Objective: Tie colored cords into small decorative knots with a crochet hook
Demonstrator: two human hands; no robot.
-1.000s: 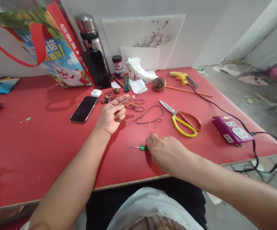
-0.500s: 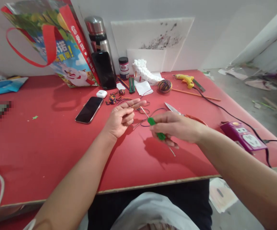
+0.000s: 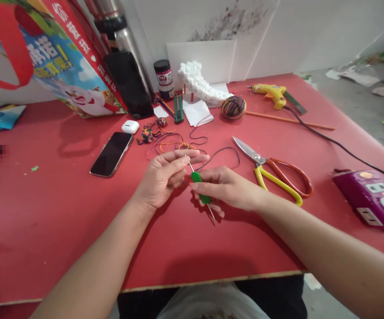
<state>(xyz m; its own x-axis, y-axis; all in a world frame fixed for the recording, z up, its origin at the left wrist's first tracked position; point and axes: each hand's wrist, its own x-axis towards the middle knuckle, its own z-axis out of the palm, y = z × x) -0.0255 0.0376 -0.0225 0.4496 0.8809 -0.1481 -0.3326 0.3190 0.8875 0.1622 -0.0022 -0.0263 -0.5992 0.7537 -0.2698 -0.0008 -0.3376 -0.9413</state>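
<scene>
Red table (image 3: 79,239), scissors (image 3: 260,159) as reference: blades partly open, yellow and orange handles toward the person's right side. Right hand (image 3: 226,190) is left of and nearer than the scissors, forearm passing in front of the yellow handle. Fingers are curled round the grip of a green-handled tool (image 3: 200,188), thumb pressed along it. So the tool sits left of the scissors, tilted, thin metal shaft running up to the other hand, second metal end poking out below the fingers.

Left hand (image 3: 165,177) is farther left of the scissors. Thumb and forefinger close together at the shaft's upper end, forefinger stretched out; can't tell from here whether they pinch a strand, too fine.

Loose yarn (image 3: 181,146), orange, pink and purple, lies in loops left of the scissors, behind the left fingers. One dark strand curves almost to the blades. Yarn ball (image 3: 233,107) sits just beyond the scissors' tip, orange stick (image 3: 289,120) beside it, reaching right. Yellow glue gun (image 3: 269,93) beyond the scissors, purple socket block (image 3: 371,197) to their right. White knobbly piece (image 3: 203,84) beyond and left of them; flat phone (image 3: 112,154) well off to their left.
</scene>
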